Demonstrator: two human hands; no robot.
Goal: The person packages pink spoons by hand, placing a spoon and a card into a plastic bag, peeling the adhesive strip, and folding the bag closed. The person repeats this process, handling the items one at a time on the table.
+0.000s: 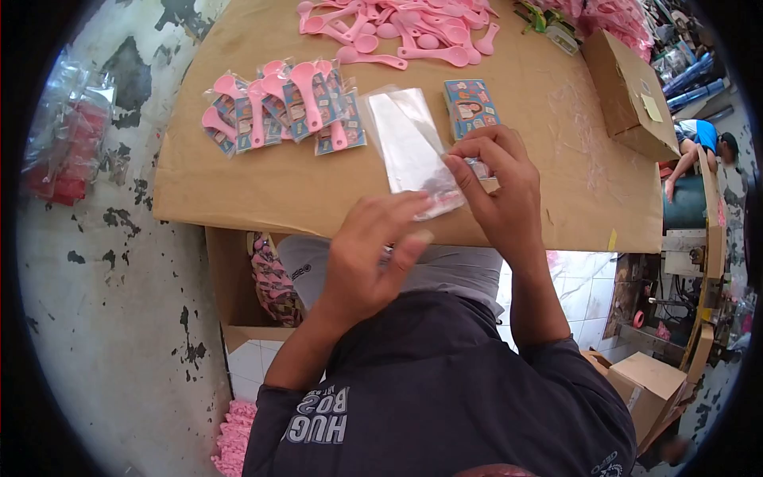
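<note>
A stack of clear plastic bags (409,135) lies at the middle of the brown table. My left hand (369,254) is at the stack's lower end, fingertips over the bags, thumb apart. Just right of the stack, my right hand (501,179) has thumb and forefinger pinched together; what is between them is too small to make out. Beyond that hand sits a stack of blue printed cards (470,103), its lower part hidden. Bagged cards with pink spoons (278,107) are piled to the left.
Loose pink spoons (405,32) are heaped at the table's far side. An open cardboard box (632,95) stands on the table's right part. Another person (699,135) is beyond the table at right. Clear and red plastic packs (75,143) hang by the left wall.
</note>
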